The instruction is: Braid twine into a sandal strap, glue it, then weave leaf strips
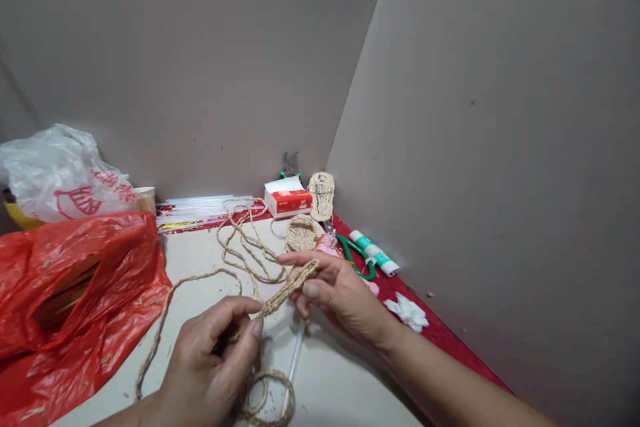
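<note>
Between my hands is a short, narrow strip of braided straw cord (290, 288), tilted up to the right. My left hand (215, 350) pinches its lower end between thumb and forefinger. My right hand (340, 290) holds the upper end, thumb below and forefinger stretched along the far side. A long loose straw cord (233, 250) winds over the white board beyond my hands, and a coil of it (270, 407) lies below them. Under the strip a translucent stick (294, 367) slants down. Two woven straw slippers, one upright (321, 197) and one lying (301, 233), are at the back.
To the left lie a red plastic bag (100, 313) and a white plastic bag (70, 177). Along the wall are translucent sticks (205, 207) and a red tissue box (287, 199). Green-handled scissors (357, 257), a green-white roll (375, 253) and crumpled tissue (407, 311) sit at right.
</note>
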A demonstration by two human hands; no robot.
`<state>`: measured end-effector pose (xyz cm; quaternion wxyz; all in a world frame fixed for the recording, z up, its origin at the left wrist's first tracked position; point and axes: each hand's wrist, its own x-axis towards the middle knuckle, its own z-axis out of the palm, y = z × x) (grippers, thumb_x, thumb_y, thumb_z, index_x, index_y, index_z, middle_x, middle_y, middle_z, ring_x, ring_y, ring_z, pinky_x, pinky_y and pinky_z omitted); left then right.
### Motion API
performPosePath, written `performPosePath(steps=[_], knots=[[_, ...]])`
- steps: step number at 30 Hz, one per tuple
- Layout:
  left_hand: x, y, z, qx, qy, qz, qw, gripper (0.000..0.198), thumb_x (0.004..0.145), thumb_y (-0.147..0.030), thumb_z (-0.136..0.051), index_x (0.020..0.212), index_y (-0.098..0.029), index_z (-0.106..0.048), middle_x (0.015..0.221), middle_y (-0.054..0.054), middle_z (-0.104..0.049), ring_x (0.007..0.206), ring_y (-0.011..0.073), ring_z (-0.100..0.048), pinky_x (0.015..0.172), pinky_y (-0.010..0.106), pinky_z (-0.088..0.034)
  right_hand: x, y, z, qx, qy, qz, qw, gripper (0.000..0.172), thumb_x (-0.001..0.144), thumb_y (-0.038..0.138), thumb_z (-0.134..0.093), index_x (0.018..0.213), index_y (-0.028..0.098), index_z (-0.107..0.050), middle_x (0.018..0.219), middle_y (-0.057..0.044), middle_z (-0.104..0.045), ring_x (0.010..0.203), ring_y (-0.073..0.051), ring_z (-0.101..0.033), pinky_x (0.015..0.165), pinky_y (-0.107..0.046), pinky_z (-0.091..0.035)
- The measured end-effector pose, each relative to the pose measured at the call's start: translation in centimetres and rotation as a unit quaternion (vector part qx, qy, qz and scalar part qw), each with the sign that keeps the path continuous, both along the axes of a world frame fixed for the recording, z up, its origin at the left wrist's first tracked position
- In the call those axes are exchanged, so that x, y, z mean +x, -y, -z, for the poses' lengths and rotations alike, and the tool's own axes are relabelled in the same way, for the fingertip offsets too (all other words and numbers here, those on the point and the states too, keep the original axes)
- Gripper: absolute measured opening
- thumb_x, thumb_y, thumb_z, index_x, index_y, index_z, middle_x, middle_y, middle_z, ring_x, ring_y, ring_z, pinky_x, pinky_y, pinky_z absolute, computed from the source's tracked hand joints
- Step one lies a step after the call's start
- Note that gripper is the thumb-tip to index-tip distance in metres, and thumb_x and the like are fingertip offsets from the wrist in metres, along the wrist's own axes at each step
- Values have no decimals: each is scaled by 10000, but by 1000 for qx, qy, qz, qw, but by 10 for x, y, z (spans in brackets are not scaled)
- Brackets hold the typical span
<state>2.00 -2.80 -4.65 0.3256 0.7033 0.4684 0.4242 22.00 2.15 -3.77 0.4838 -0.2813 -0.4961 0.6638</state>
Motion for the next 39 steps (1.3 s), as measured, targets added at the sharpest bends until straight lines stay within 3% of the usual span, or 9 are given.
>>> performPosePath(steps=[5, 9, 12, 20, 24, 25, 28, 34, 39], knots=[[-1, -3, -3, -13, 10, 10, 1000, 131, 847, -289, -565, 922, -198, -621, 612, -18, -565, 522, 108, -498, 495, 200, -401, 2, -5, 0, 21, 9, 40, 999, 248, 749, 360, -748, 873, 146, -730, 582, 10, -599, 472, -63, -520, 484, -190, -408], [-1, -3, -8, -80, 84, 46, 992, 222, 803, -356, -622, 956, -196, -614, 666, -5, -587, 580, 124, -532, 554, 217, -440, 7, -9, 1, 24, 6, 41, 999, 237, 759, 381, -735, 842, 159, -726, 555, 25, -557, 474, -71, -506, 477, -199, -414], [-4, -11, -6, -135, 176, 9, 975, 240, 825, -428, -591, 873, -194, -606, 732, 22, -637, 608, 128, -557, 588, 229, -458, 9, -11, 1, 7, -12, 21, 1000, 238, 749, 384, -744, 834, 163, -723, 526, 33, -522, 483, -74, -489, 477, -198, -417], [-19, -53, 12, -216, 268, -65, 937, 418, 863, -477, -508, 605, -153, -558, 400, -11, -500, 401, 96, -446, 460, 210, -388, 12, -12, -9, -64, -138, -58, 987, 196, 741, 320, -759, 817, 144, -716, 600, 33, -502, 457, -49, -444, 424, -186, -390], [-25, -63, 14, -206, 313, -100, 922, 228, 768, -358, -669, 878, -175, -587, 575, -30, -596, 445, 102, -498, 460, 223, -426, 16, -12, -13, -55, -138, -94, 985, 221, 734, 343, -765, 786, 136, -708, 564, 41, -494, 432, -48, -443, 410, -184, -387], [-25, -64, 13, -208, 321, -104, 918, 315, 735, -307, -708, 996, -197, -569, 692, -16, -645, 488, 109, -536, 483, 237, -452, 16, -11, -13, -42, -117, -102, 987, 234, 741, 355, -758, 794, 133, -707, 556, 37, -506, 434, -54, -457, 418, -189, -400], [-23, -61, 7, -248, 330, -56, 909, 406, 727, -261, -725, 1086, -199, -544, 932, 60, -685, 657, 142, -620, 605, 283, -509, 13, -12, -17, -6, -29, -109, 994, 290, 768, 404, -726, 836, 123, -704, 570, 20, -550, 450, -66, -510, 454, -201, -438], [-13, -39, -13, -307, 344, 122, 879, 205, 846, -350, -611, 811, -148, -609, 862, 91, -698, 788, 159, -645, 766, 275, -487, -4, -12, -40, 24, 115, -133, 984, 396, 763, 506, -686, 866, 123, -691, 592, 26, -564, 472, -57, -527, 480, -182, -434], [-13, -29, -28, -323, 357, 239, 843, 221, 882, -293, -569, 999, -120, -640, 922, 117, -692, 755, 136, -641, 743, 256, -488, -23, -7, -46, 61, 157, -135, 976, 425, 782, 517, -659, 932, 121, -698, 597, 17, -585, 495, -60, -512, 493, -184, -399]])
